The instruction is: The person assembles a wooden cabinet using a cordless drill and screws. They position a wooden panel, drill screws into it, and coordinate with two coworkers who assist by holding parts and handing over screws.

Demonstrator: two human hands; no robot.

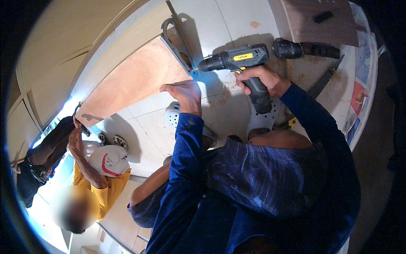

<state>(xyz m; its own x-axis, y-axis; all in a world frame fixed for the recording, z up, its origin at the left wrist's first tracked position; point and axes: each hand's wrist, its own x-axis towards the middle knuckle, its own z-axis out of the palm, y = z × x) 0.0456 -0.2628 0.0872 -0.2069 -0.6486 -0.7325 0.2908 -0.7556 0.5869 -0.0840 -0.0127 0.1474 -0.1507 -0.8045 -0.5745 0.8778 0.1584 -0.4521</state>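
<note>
Right hand wrapped around the grip of a grey-and-yellow cordless drill, fingers closed tight on the handle. Drill held level, bit tip touching the metal bracket at the corner of the wooden panel. Left hand resting on the panel's near edge, fingers curled down over it, bracing, not gripping anything loose. Panel held upright above a tiled floor; far end steadied by a second person's hand, yellow sleeve below. Bracket already seated against the panel corner. Fastening looks mid-way at best: bit engaged at one spot, screw heads too small to count. Sawdust on the floor near the drill. Second dark power tool lying on the floor beyond, untouched.
</note>
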